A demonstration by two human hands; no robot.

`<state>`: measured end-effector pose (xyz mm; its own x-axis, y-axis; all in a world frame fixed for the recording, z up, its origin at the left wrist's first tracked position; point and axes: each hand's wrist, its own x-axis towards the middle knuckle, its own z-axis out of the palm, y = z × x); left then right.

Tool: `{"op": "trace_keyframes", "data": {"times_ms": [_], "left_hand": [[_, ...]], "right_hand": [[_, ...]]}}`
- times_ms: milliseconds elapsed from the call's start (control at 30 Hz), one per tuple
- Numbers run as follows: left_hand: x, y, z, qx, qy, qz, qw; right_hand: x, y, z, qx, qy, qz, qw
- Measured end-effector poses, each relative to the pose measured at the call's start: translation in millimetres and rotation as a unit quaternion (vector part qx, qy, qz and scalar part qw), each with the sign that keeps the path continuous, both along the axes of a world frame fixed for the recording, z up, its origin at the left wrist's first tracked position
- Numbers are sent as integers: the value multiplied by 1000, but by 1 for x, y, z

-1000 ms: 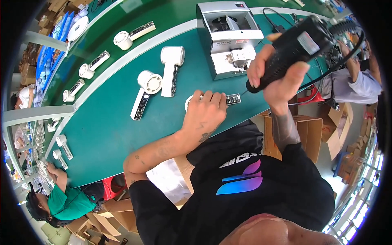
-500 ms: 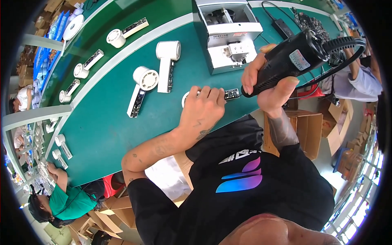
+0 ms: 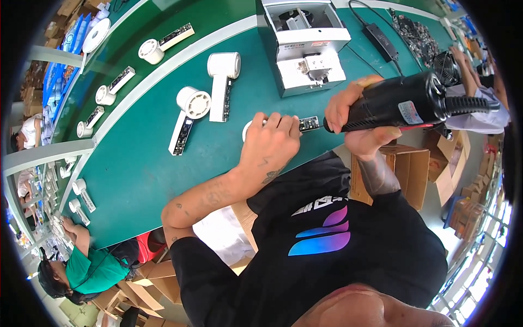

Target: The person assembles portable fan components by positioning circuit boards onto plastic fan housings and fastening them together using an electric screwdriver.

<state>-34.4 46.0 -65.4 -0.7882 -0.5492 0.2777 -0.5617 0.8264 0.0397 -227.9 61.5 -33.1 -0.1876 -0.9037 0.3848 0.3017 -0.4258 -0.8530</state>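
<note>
My left hand presses a white handheld fan flat on the green bench, fingers curled over it and hiding most of its body. The fan's exposed circuit board pokes out past my fingers. In my right hand is a black electric screwdriver, held nearly level with its nose close to the board's end; whether they touch I cannot tell. Two more open white fans lie to the left: one handheld fan slanting down, another handheld fan beside it, boards showing.
A grey screw feeder stands at the back of the green bench. Right of it lie a black power adapter and a dark pile of small parts. More fans lie beyond the white rail. A co-worker in green sits at left.
The screwdriver's rear end and cable have swung down toward me, so the tool lies flatter, and my right hand has turned with it. My left hand stays on the fan.
</note>
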Motion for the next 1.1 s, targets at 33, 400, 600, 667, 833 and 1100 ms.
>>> {"op": "trace_keyframes", "data": {"times_ms": [33,400,600,667,833,1100], "left_hand": [[0,1,0,1,0,-1,1000],[-1,-2,1,-11,15,-7,1000],[0,-4,-3,-4,38,2,999],[-9,-4,-7,-3,43,9,999],[-12,-4,9,2,74,18,997],[28,3,61,58,-120,125,983]], "right_hand": [[-1,1,0,16,41,25,999],[3,-1,-1,6,38,-29,999],[-18,-15,16,-150,-118,85,978],[-18,-27,38,-167,-130,14,977],[-16,-83,46,-214,96,-93,968],[11,-79,50,-134,147,-61,978]]}}
